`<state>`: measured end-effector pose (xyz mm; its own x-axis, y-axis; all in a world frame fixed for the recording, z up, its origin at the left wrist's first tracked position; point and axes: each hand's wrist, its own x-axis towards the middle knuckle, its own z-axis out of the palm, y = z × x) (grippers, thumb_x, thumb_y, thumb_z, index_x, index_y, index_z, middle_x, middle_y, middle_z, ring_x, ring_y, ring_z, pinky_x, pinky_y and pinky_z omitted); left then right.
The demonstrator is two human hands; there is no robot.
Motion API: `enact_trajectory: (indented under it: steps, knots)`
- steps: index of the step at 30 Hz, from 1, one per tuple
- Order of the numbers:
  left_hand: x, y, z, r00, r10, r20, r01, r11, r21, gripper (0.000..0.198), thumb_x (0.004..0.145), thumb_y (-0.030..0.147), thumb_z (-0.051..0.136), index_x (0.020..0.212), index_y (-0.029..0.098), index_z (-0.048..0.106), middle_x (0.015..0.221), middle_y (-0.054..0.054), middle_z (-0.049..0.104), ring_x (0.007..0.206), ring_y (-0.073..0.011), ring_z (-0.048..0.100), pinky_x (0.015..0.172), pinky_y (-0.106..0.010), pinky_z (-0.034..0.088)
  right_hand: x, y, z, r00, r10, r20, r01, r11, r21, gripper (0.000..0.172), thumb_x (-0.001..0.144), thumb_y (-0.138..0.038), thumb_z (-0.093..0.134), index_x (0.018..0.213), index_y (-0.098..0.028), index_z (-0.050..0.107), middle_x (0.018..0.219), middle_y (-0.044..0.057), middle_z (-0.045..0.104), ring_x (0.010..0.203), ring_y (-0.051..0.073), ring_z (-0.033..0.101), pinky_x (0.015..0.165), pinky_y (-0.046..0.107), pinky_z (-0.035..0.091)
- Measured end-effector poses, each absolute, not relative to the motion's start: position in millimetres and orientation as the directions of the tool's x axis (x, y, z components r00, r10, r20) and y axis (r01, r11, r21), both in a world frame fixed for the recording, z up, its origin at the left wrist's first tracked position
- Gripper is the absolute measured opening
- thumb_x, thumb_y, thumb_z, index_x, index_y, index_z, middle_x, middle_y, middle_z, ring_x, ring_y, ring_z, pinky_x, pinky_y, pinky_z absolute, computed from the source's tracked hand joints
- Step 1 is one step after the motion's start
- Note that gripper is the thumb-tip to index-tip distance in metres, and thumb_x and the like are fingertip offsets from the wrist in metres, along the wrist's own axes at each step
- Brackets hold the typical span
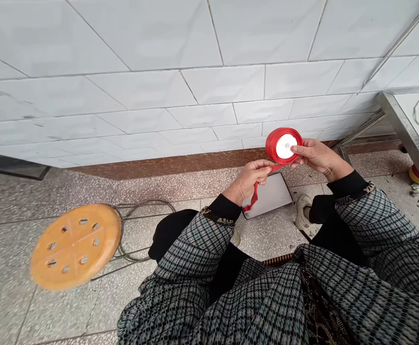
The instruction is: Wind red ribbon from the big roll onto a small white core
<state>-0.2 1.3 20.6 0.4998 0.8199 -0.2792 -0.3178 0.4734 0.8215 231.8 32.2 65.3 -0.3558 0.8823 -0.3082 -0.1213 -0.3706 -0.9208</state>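
An orange stool [75,244] stands near a tiled wall [159,43].

Speckled grey stone-tile floor [65,316] under me, round orange holed stool [73,244] with metal legs on my left, flat white dark-edged rectangular panel [271,195] near my pale shoes [302,215]

Roll [284,143]'s in the right hand [315,154], left hand [253,178] just left of it on the loose strip [254,195]. Tray [272,194]'s below them on the floor [76,311], left of one shoe [304,215]. Stool [75,244]'s way off left, table [408,132]'s over right with a wire [415,114] on top, wall [159,86] behind it all.
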Motion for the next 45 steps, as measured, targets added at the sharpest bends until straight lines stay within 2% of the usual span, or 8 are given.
enact_trajectory:
  steps: [7, 14, 17, 21, 26, 32, 39, 45]
  knots:
    - [-0.5, 2.4, 25.8, 0.441, 0.832, -0.336, -0.353, 0.505, 0.787, 0.034, 0.072, 0.013, 0.072, 0.106, 0.018, 0.067, 0.053, 0.012, 0.034, 0.043, -0.0030, 0.018, 0.049, -0.023, 0.013, 237.1, 33.3, 69.8, -0.385, 0.852, -0.354, 0.109, -0.339, -0.934, 0.029, 0.074, -0.036, 0.090, 0.093, -0.018, 0.079, 0.084, 0.006, 0.076, 0.062, 0.012, 0.066, 0.056, 0.023, 0.062]
    - [-4.7, 4.5, 26.2, 0.495, 0.790, -0.362, -0.349, 0.563, 0.749, 0.049, 0.068, 0.009, 0.066, 0.117, 0.015, 0.068, 0.054, 0.010, 0.039, 0.044, -0.0024, 0.013, 0.049, -0.025, 0.011, 238.9, 34.9, 72.7, -0.419, 0.803, -0.425, 0.218, -0.365, -0.905, 0.022, 0.076, -0.031, 0.087, 0.093, -0.019, 0.080, 0.079, 0.004, 0.077, 0.058, 0.012, 0.066, 0.052, 0.022, 0.059]
    - [-6.4, 4.9, 31.8, 0.566, 0.749, -0.344, -0.323, 0.586, 0.743, 0.049, 0.070, 0.015, 0.073, 0.119, 0.017, 0.067, 0.055, 0.011, 0.036, 0.044, -0.0025, 0.015, 0.050, -0.025, 0.011, 240.2, 36.1, 73.4, -0.458, 0.766, -0.452, 0.254, -0.375, -0.892, 0.022, 0.078, -0.028, 0.085, 0.098, -0.020, 0.080, 0.081, 0.003, 0.077, 0.058, 0.011, 0.066, 0.052, 0.020, 0.059]
    - [-5.3, 4.0, 38.4, 0.556, 0.747, -0.365, -0.252, 0.569, 0.782, 0.048, 0.075, 0.037, 0.085, 0.114, 0.017, 0.066, 0.060, 0.009, 0.042, 0.046, -0.0021, 0.019, 0.049, -0.026, 0.009, 240.3, 36.1, 75.3, -0.489, 0.734, -0.472, 0.272, -0.386, -0.881, 0.024, 0.080, -0.027, 0.085, 0.103, -0.020, 0.080, 0.082, 0.002, 0.078, 0.060, 0.010, 0.067, 0.053, 0.019, 0.059]
    - [-2.5, 1.3, 37.2, 0.552, 0.757, -0.349, -0.202, 0.527, 0.826, 0.046, 0.073, 0.043, 0.087, 0.101, 0.014, 0.066, 0.060, 0.008, 0.039, 0.047, -0.0023, 0.020, 0.049, -0.026, 0.010, 242.3, 37.0, 72.8, -0.526, 0.679, -0.512, 0.287, -0.425, -0.859, 0.032, 0.077, -0.029, 0.089, 0.105, -0.018, 0.079, 0.079, 0.002, 0.077, 0.059, 0.010, 0.068, 0.056, 0.020, 0.061]
    - [1.3, 1.2, 33.6, 0.495, 0.803, -0.332, -0.316, 0.522, 0.792, 0.040, 0.077, 0.043, 0.085, 0.095, 0.018, 0.060, 0.057, 0.013, 0.026, 0.046, -0.0019, 0.015, 0.048, -0.024, 0.012, 237.3, 35.5, 60.4, -0.458, 0.732, -0.505, 0.108, -0.517, -0.849, 0.032, 0.077, -0.030, 0.089, 0.103, -0.015, 0.076, 0.079, 0.004, 0.077, 0.058, 0.011, 0.068, 0.056, 0.023, 0.064]
    - [7.5, 1.6, 28.8, 0.350, 0.870, -0.348, -0.476, 0.485, 0.733, 0.037, 0.080, 0.039, 0.082, 0.088, 0.020, 0.051, 0.057, 0.013, 0.027, 0.043, -0.0016, 0.019, 0.047, -0.021, 0.016, 202.7, 18.5, 49.0, -0.282, 0.835, -0.473, -0.219, -0.536, -0.815, 0.026, 0.076, -0.026, 0.090, 0.088, -0.015, 0.069, 0.062, -0.001, 0.069, 0.048, 0.008, 0.061, 0.062, 0.026, 0.067]
    - [8.8, 2.4, 25.1, 0.371, 0.868, -0.329, -0.473, 0.482, 0.738, 0.036, 0.080, 0.039, 0.082, 0.090, 0.020, 0.053, 0.057, 0.013, 0.029, 0.043, -0.0016, 0.020, 0.046, -0.020, 0.018, 202.3, 18.4, 50.4, -0.287, 0.825, -0.487, -0.251, -0.556, -0.792, 0.031, 0.074, -0.029, 0.090, 0.089, -0.014, 0.068, 0.063, -0.001, 0.069, 0.046, 0.007, 0.058, 0.060, 0.027, 0.066]
